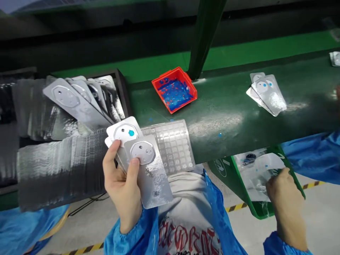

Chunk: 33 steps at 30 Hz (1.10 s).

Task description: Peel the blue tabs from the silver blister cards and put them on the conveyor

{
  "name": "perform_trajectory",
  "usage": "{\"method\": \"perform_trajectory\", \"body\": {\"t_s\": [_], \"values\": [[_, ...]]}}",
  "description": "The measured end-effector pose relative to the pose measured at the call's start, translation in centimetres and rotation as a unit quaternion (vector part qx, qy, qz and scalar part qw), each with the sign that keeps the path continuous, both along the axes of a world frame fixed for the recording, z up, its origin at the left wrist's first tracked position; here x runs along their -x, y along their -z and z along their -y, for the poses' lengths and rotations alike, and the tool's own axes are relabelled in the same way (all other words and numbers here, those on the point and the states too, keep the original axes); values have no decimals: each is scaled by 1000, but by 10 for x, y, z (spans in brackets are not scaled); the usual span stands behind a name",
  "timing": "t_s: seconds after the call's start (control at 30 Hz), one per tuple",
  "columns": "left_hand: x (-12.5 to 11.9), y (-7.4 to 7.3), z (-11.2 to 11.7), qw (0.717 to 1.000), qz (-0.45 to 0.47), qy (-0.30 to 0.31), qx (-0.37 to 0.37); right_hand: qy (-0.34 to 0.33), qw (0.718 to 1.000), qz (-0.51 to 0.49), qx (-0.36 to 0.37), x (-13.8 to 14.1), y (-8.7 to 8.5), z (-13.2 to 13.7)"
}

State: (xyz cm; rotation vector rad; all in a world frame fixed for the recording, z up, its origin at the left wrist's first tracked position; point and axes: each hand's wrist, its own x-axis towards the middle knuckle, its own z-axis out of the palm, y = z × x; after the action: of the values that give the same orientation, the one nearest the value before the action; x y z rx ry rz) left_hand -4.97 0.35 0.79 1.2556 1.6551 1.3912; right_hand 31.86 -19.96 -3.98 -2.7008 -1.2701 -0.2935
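Several silver metal plates are fanned out in my left hand [123, 184], its thumb pressed on the front plate [155, 182]. That front plate has an embossed eight-sided outline with small holes and no blue dot. Behind it, a second plate [129, 124] carries a bright blue dot beside its hole. My right hand [285, 194] hangs over a green bin [255, 212] with its fingers curled together. Its fingertips are turned away, so what they hold, if anything, is hidden. White paper [271, 163] and clear film lie in the bin beneath it.
A red tray [192, 92] holds small blue and red bits. Beside my left hand lies a clear gridded plastic tray [172, 141]. Dense plate stacks [63, 166] fill the left side. Three or so dotted plates [275, 97] rest on the green belt [220, 106]. Blue sleeves [313, 156] of others show nearby.
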Motion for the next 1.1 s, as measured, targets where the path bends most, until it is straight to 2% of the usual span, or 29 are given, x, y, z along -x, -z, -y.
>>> {"method": "perform_trajectory", "body": {"t_s": [0.07, 0.1, 0.17, 0.2, 0.27, 0.33, 0.5, 0.6, 0.7, 0.77, 0.87, 1.0, 1.1], "values": [[-1, 1, 2, 1000, -1, -6, 3, -65, 996, 30, -47, 28, -16, -26], [-2, 2, 4, 1000, 3, -7, 5, -158, 985, -13, -68, 45, -24, -41], [-3, 5, 7, 1000, 18, 1, 17, -337, 929, -127, -88, 79, -36, -70], [-4, 7, 8, 999, 24, 6, 24, -399, 898, -160, -87, 94, -39, -82], [-3, 11, 10, 999, 27, 21, 32, -474, 858, -181, -76, 117, -38, -102], [-2, 14, 12, 999, 19, 33, 27, -503, 848, -157, -61, 128, -34, -114], [-2, 15, 12, 999, 8, 41, 15, -530, 844, -68, -45, 131, -29, -128], [-3, 15, 12, 998, 5, 53, 16, -545, 836, -52, -33, 132, -29, -129], [-3, 17, 12, 997, 9, 70, 19, -534, 842, -76, -23, 134, -26, -128], [-3, 18, 13, 997, 14, 75, 19, -507, 849, -148, -7, 134, -24, -127], [-3, 20, 12, 997, 18, 78, 21, -456, 834, -310, 3, 132, -28, -129], [-9, 20, 11, 996, 23, 81, 17, -339, 792, -500, -81, 135, -50, -138], [-21, 20, 11, 996, 20, 83, -9, -267, 734, -614, -115, 143, -64, -150]]}}
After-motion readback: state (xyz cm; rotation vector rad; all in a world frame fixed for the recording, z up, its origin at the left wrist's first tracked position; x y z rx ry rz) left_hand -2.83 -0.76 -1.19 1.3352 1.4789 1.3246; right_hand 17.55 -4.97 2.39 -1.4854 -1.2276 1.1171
